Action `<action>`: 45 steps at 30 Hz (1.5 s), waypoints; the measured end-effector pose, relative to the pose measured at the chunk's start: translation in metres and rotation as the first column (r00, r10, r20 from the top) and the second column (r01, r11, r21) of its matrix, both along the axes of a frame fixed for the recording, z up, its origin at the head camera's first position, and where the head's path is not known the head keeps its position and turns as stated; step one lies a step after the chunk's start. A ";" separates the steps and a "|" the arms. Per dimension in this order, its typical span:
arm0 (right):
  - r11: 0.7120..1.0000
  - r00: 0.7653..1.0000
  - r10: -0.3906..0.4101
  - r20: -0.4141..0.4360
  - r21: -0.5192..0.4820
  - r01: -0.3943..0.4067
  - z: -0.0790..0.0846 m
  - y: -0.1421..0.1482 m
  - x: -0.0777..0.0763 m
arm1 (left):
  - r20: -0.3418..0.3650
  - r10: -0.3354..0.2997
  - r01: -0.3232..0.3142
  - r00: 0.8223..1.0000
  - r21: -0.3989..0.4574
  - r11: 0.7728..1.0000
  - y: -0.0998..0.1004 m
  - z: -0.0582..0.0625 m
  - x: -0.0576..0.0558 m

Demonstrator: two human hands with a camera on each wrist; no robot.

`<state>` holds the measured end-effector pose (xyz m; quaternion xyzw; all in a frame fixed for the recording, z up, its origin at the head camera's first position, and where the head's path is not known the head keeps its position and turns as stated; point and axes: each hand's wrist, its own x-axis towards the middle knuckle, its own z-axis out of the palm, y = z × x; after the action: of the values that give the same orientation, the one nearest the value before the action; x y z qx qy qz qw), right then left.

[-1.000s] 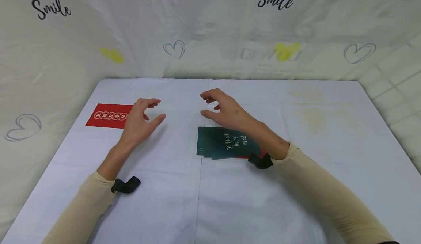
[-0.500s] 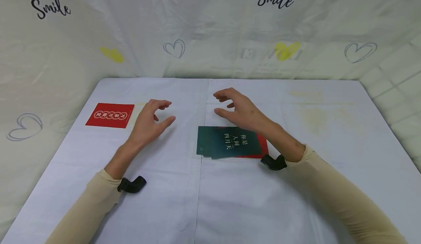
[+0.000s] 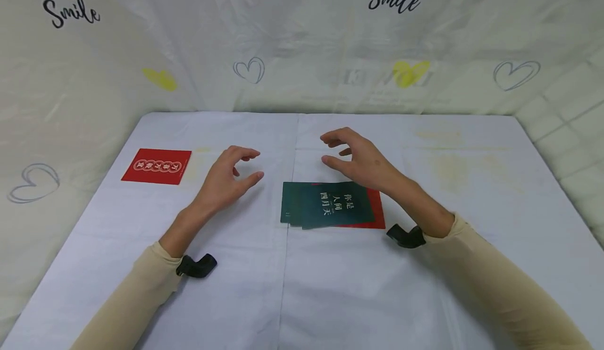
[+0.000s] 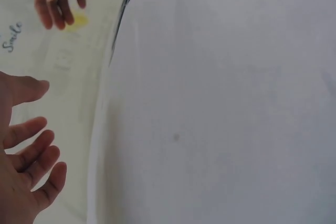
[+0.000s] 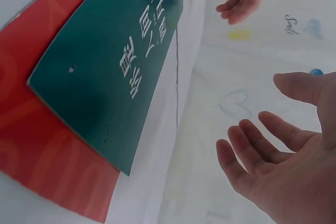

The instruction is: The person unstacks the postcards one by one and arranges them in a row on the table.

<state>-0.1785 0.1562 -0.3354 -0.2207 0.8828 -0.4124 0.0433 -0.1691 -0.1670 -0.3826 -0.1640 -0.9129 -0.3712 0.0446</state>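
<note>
The green cards (image 3: 309, 206), slightly offset at their left end, lay flat on a lower red card (image 3: 379, 211) near the middle of the white counter (image 3: 245, 297), their long axis running left to right before you. They lay on your side of the fingertips (image 3: 325, 138) of your right hand (image 3: 360, 159), which hung beyond the far long edge and pointed leftward. On this relation, by judgement, the next reach turned: those fingers would have had to come back toward you and down. Your right hand was the nearer; your left hand (image 3: 226, 182) hung farther off, with the cards to its right and closer to you. The fingers of both were released, loosely bent, and grasped nothing. A separate red card (image 3: 156, 166) lay to the left of your left hand. A crease (image 3: 284, 266) ran beneath the cards' left end; faint stains (image 3: 448, 174) marked the far right. Behind the counter hung a pale printed sheet (image 3: 302, 30).
</note>
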 end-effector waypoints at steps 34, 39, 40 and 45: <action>0.995 0.999 -0.022 0.046 0.098 0.018 -0.010 0.036 0.016 | 0.142 -0.247 0.262 0.959 -0.097 0.960 0.044 0.005 0.004; 0.992 0.998 0.018 0.055 0.126 -0.025 -0.013 0.040 0.017 | 0.171 -0.288 0.312 0.942 -0.139 0.940 0.049 0.003 0.005; 0.990 0.998 0.030 0.057 0.137 -0.038 -0.014 0.041 0.017 | 0.172 -0.299 0.325 0.938 -0.146 0.934 0.050 0.003 0.005; 0.979 0.992 0.078 0.096 0.183 -0.095 -0.019 0.045 0.020 | 0.182 -0.348 0.378 0.920 -0.175 0.909 0.055 0.002 0.005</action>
<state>-0.1590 0.2012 -0.3545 -0.2355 0.9045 -0.3346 0.1205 -0.1638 -0.1123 -0.3802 -0.3073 -0.9006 -0.2872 -0.1097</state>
